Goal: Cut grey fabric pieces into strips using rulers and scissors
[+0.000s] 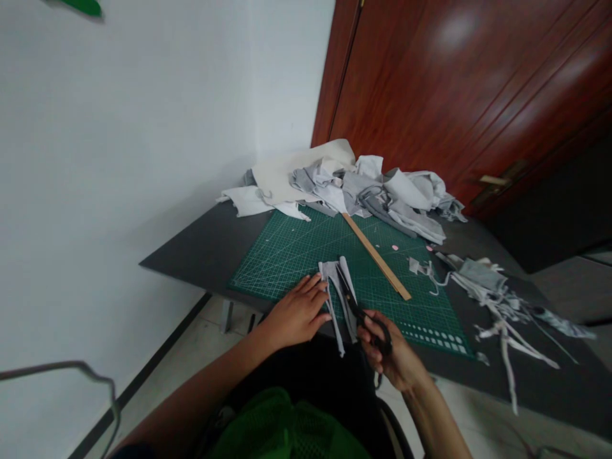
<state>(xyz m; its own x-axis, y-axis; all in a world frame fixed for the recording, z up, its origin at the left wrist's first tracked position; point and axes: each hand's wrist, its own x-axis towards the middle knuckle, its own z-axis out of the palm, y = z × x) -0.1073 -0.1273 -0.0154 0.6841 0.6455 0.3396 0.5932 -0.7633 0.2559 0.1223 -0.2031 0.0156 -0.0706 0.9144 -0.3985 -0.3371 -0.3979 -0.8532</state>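
Observation:
My right hand [389, 349] is wrapped round the handles of a pair of black scissors [352, 299], whose blades point away from me. The blades lie along a small grey fabric piece [331, 271] with narrow strips hanging toward the near table edge. Flat on the green cutting mat [282, 248], my left hand [301, 311] has its fingers stretched out, with the fingertips at the fabric's left side. One light strip runs just right of the blades. Whether the blades are parted is hard to see.
A wooden ruler [377, 258] lies across the mat. Grey and white fabric [329, 178] is heaped at the back of the dark table [191, 255]. Thin fabric scraps [497, 299] lie at the right. A white wall stands left, a brown door [430, 83] behind.

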